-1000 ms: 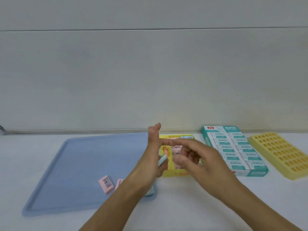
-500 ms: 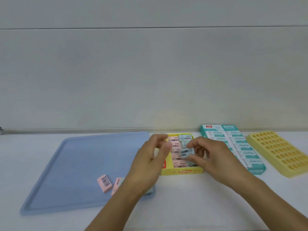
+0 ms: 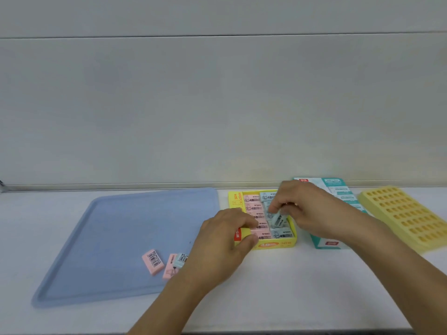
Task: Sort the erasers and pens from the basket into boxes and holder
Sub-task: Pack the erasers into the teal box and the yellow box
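A yellow eraser box (image 3: 278, 244) sits mid-table with rows of pink and light blue erasers inside. My right hand (image 3: 312, 209) pinches a light blue eraser (image 3: 278, 219), tilted on edge over the box's right column. My left hand (image 3: 225, 238) grips the box's front left corner with thumb and fingers. On the blue tray (image 3: 116, 238) at the left lie a pink eraser (image 3: 152, 261), a second pink eraser (image 3: 170, 269) and a light blue eraser (image 3: 181, 259), partly hidden by my left forearm.
A teal box of white erasers (image 3: 338, 192) stands right of the yellow box, mostly behind my right arm. A yellow pen holder with several holes (image 3: 406, 213) lies at the far right. A grey wall runs along the table's back edge.
My right hand took the light blue eraser from my left hand and carried it down into the yellow box. My left hand dropped onto the box's front left corner.
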